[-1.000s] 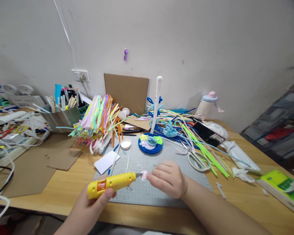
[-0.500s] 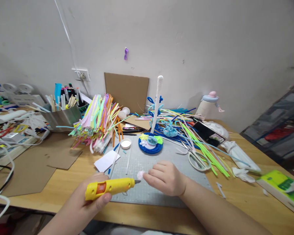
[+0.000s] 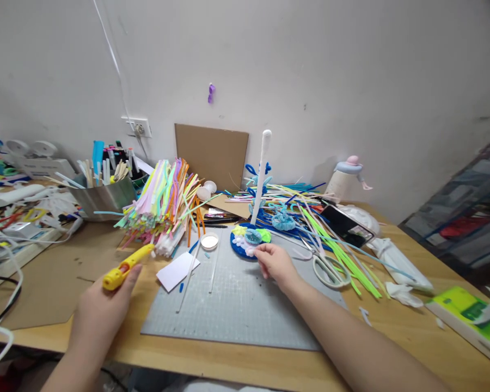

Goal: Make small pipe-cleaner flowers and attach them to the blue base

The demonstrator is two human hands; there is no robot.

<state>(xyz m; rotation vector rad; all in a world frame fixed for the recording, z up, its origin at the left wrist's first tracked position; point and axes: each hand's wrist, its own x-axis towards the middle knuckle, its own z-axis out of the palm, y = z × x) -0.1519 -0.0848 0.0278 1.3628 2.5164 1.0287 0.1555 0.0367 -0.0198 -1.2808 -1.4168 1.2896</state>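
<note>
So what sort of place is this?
Probably a craft workspace, though I can't tell whether it's at home or in a workshop. There's a big bundle of colourful fuzzy stems, a grey cutting mat, and a yellow glue gun in the person's left hand.

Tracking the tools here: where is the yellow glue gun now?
In the head view, the yellow glue gun is in the left hand's grip, left of the white card.

Glue gun in left fingers, right fingers at disc
</note>
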